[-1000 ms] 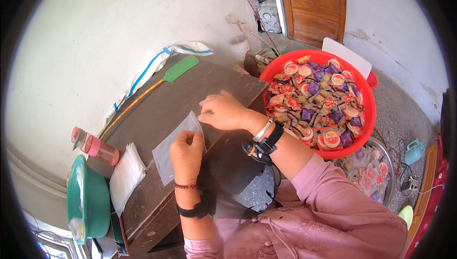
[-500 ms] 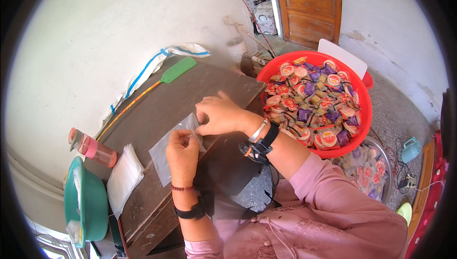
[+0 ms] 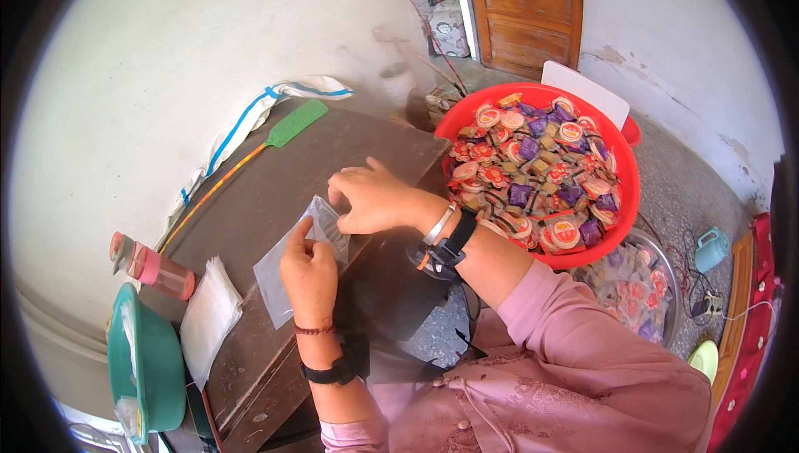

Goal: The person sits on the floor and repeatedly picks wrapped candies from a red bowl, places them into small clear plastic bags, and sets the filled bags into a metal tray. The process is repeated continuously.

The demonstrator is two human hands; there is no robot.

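Note:
A clear plastic bag (image 3: 271,283) lies slantwise by the edge of the dark brown table, its upper part spread between my hands. My left hand (image 3: 310,280) grips its near side, the index finger stretched along the film and the other fingers curled. From the right, my right hand (image 3: 374,196) reaches across to the bag's mouth, thumb and bent fingers at the film. Its fingertips are partly hidden by the crinkled plastic. Close to my left hand, a stack of white bags (image 3: 213,313) rests on the table.
A red basin (image 3: 630,211) heaped with small wrapped snacks (image 3: 533,171) stands at the right, above a metal bowl (image 3: 671,311) of more packets. On the left are a green basin (image 3: 169,370) and a pink bottle (image 3: 165,273). A green fly swatter (image 3: 296,124) lies along the wall.
My left index finger has straightened from a pinch and now lies along the bag. The bag's upper part has spread wider. The whole view has shifted slightly.

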